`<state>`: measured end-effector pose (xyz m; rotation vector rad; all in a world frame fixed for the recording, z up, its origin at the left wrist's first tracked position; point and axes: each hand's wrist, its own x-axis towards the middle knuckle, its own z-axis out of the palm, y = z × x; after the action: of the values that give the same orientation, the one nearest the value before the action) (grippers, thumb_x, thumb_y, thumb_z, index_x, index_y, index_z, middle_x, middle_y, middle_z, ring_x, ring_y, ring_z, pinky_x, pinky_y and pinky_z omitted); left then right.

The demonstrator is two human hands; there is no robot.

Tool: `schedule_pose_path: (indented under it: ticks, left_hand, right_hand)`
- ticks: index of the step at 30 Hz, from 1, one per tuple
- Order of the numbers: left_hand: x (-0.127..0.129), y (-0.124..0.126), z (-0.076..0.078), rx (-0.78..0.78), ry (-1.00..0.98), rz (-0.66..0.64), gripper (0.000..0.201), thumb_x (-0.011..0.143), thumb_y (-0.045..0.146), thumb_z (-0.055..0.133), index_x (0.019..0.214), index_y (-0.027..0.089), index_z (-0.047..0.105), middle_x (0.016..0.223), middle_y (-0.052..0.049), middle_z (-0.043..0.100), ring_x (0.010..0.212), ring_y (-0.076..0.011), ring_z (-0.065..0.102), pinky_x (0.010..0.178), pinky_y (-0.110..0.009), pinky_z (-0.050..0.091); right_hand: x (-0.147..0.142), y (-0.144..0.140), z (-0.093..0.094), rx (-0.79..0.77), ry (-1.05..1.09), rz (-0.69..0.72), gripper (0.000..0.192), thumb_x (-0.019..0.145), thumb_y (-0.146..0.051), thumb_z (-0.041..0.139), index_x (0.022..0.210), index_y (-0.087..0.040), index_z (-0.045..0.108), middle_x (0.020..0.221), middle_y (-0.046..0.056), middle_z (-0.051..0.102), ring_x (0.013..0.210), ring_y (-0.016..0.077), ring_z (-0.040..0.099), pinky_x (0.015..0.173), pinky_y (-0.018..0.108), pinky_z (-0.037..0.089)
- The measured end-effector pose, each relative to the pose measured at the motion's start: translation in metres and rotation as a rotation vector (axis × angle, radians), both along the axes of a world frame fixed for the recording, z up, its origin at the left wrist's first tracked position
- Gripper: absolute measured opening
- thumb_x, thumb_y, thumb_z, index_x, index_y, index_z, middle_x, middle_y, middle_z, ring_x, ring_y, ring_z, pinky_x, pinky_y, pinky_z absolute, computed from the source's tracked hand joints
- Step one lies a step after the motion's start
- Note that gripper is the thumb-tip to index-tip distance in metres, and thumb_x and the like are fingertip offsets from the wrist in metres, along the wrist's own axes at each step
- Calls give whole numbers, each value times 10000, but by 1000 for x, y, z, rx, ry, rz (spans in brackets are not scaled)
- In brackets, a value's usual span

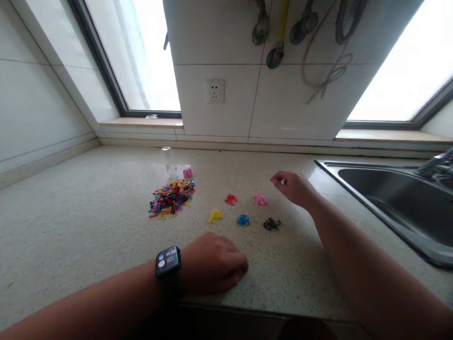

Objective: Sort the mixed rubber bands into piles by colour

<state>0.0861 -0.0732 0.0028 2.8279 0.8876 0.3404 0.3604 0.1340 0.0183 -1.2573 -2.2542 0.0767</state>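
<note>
Head view shows the right hand (295,188) hovering with fingertips pinched together just beside the pink bands (260,199) on the counter (88,226); whether it grips anything, I cannot tell. Left hand (214,263) rests curled, near the yellow bands (215,216).

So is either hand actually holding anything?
Cannot be told. The right hand pinches its fingertips above the pink pile; the left hand rests fisted on the counter.
</note>
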Motion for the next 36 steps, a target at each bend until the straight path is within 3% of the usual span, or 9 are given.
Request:
schedule_pose_path:
  ticks: [5, 8, 13, 16, 19, 22, 24, 28, 36]
  left_hand:
    - [0, 0, -1, -17, -26, -9, 132, 886, 200, 502, 955, 212, 613, 816, -2, 667, 728, -147, 594, 643, -280, 396]
    - [-1, -1, -3, -8, -37, -14, 130, 880, 199, 511, 950, 211, 620, 807, 0, 666, 724, -144, 597, 642, -286, 403]
    - [-9, 4, 9, -3, -64, 11, 194, 862, 182, 530, 1016, 211, 645, 857, -1, 687, 743, -137, 624, 652, -285, 426]
    - [-28, 18, 24, 22, -85, 130, 213, 889, 180, 501, 1038, 204, 652, 891, -13, 689, 764, -137, 626, 690, -279, 438]
    - [-58, 38, 35, 82, -100, 365, 223, 935, 211, 467, 1038, 191, 664, 936, -36, 697, 827, -147, 635, 769, -296, 447]
    - [-93, 56, 37, 157, -69, 659, 244, 931, 253, 482, 1054, 188, 683, 923, -52, 699, 794, -156, 622, 735, -297, 432]
    - [-111, 64, 35, 121, -19, 770, 260, 925, 316, 509, 1064, 192, 691, 938, -58, 702, 765, -154, 616, 683, -280, 413]
    - [-128, 68, 33, 63, 75, 858, 279, 911, 381, 520, 1046, 215, 699, 880, -46, 702, 702, -148, 600, 604, -264, 348]
    - [-127, 67, 34, 36, 131, 885, 280, 888, 396, 544, 1029, 239, 729, 907, -56, 706, 746, -172, 621, 627, -269, 360]
  right_hand:
    - [25, 29, -23, -330, 115, -37, 341, 883, -422, 533, 978, -160, 731, 889, 82, 715, 744, 177, 602, 690, 304, 434]
    - [24, 30, -23, -386, 163, -63, 363, 883, -430, 519, 984, -151, 729, 865, 82, 713, 717, 174, 598, 663, 304, 434]
    - [23, 28, -22, -379, 113, 11, 320, 872, -425, 557, 939, -166, 733, 919, 84, 726, 842, 205, 643, 792, 333, 463]
    - [24, 30, -24, -379, 107, 8, 325, 874, -431, 555, 950, -172, 736, 915, 86, 732, 834, 212, 651, 793, 346, 473]
    - [24, 32, -25, -371, 97, 11, 315, 871, -428, 558, 939, -180, 740, 918, 88, 736, 828, 222, 658, 780, 359, 481]
    - [25, 34, -26, -352, 89, 22, 305, 871, -428, 560, 926, -189, 741, 946, 86, 736, 847, 225, 663, 800, 362, 483]
    - [25, 34, -26, -345, 82, 28, 307, 874, -431, 558, 930, -191, 740, 950, 85, 734, 848, 223, 663, 807, 358, 483]
    - [25, 35, -28, -347, 53, 16, 318, 880, -439, 557, 948, -189, 741, 935, 84, 727, 833, 219, 657, 787, 354, 480]
    - [26, 36, -29, -334, 30, 18, 340, 890, -457, 546, 963, -189, 744, 932, 81, 726, 829, 217, 652, 775, 352, 472]
